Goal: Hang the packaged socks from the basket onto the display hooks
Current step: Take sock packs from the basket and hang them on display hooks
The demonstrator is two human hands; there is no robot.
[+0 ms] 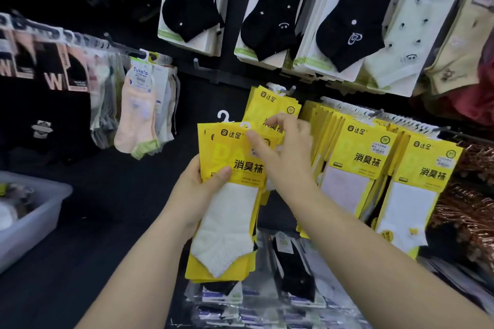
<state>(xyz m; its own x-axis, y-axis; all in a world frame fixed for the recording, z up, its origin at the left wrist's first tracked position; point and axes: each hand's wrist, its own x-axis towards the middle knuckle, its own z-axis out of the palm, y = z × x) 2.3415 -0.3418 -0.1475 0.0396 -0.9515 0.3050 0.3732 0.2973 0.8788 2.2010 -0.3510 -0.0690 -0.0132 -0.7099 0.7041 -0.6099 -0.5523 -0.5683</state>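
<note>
Stack of yellow sock packs, white sock at the front, gripped at its left edge by the left hand, thumb across the front card; right hand at the stack's top edge, fingers curled and pinching among the cards, beside a white hanger hook; just behind, a tilted yellow pack hanging on a display hook; to the right, two full rows of hung yellow packs; above, black ankle socks on white cards; at left, peach socks under a TuyaYa label; grey plastic basket at the lower left edge; clear-wrapped sock packs below the stack.
</note>
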